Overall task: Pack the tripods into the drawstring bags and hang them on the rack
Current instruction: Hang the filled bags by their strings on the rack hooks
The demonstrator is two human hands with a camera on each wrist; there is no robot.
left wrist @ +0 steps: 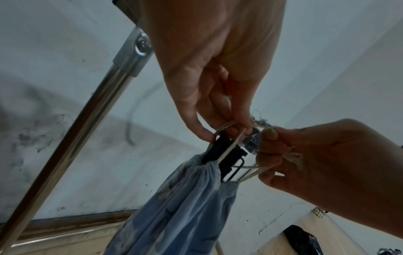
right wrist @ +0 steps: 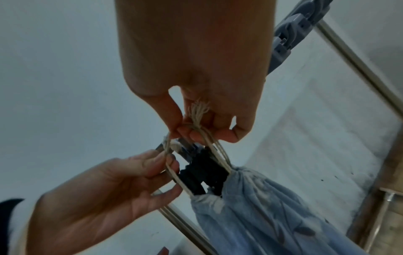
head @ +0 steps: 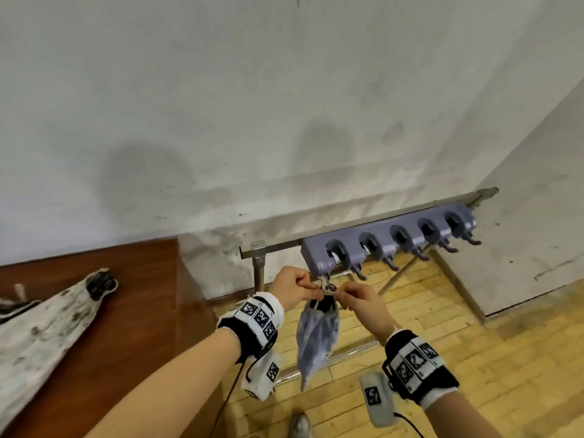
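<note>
A blue drawstring bag hangs between my hands just below the leftmost hook of the purple-grey rack. The black top of a tripod sticks out of its gathered mouth. My left hand pinches the beige drawstring on the left side. My right hand pinches the knotted, frayed cord end on the right. The cords pass by a grey hook; I cannot tell whether they lie over it. A white patterned bag lies on the table with a dark tripod end showing.
The brown wooden table is at the left, against the white wall. The rack sits on a metal frame with slanted legs over a wooden floor. The rack's other hooks to the right are bare. A shoe shows at the bottom.
</note>
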